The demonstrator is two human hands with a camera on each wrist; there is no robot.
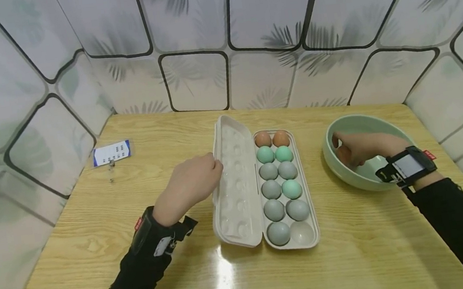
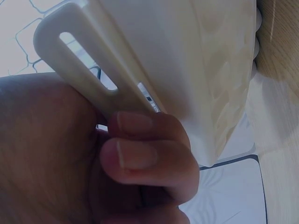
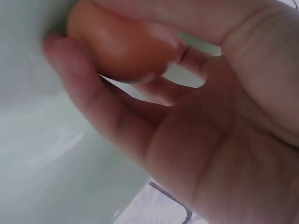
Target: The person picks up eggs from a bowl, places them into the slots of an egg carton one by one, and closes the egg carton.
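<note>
A white egg carton (image 1: 302,234) lies opened on the table, its lid (image 1: 236,182) folded out to the left. Brown, green and grey-blue eggs fill its cups, except the near right one, which is bare. My left hand (image 1: 191,188) grips the lid's outer edge; in the left wrist view its curled fingers (image 2: 140,156) hold the slotted flap (image 2: 77,63). Inside the pale green bowl (image 1: 363,123) at the right, my right hand (image 1: 364,147) holds a brown egg (image 3: 124,44) between thumb and fingers, close to the bowl's wall (image 3: 37,121).
A white and blue card (image 1: 111,153) lies at the table's far left, with a small metallic thing (image 1: 111,164) by its lower edge. Patterned padded walls (image 1: 195,81) border the wooden table (image 1: 179,286) at the back and sides.
</note>
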